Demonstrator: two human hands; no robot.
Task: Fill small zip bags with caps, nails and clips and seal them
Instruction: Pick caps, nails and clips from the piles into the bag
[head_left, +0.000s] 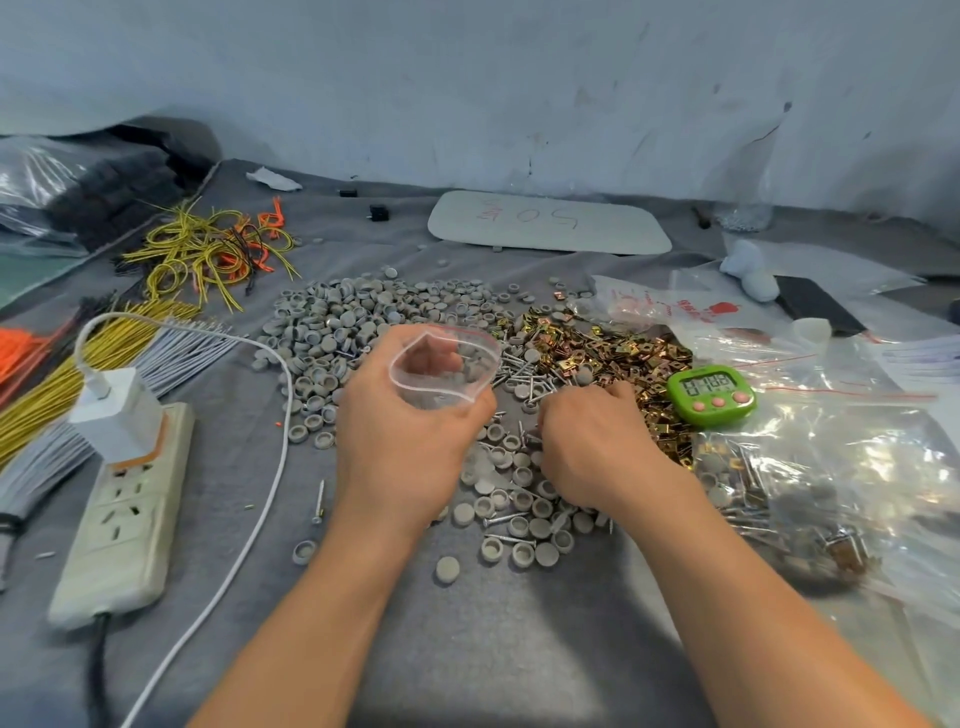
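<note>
**Bag held open beside the parts pile**

The left hand (410, 431) grips a small clear zip bag (441, 371) with its mouth open and facing up, well left of the green timer (711, 395). The right hand (592, 441) lies knuckles-up, nearer the timer's left side. Its fingers are curled down among nails (519, 364) and grey caps (332, 332), and whether they grasp anything cannot be told. Gold clips (613, 348) lie just left of the timer.
</note>
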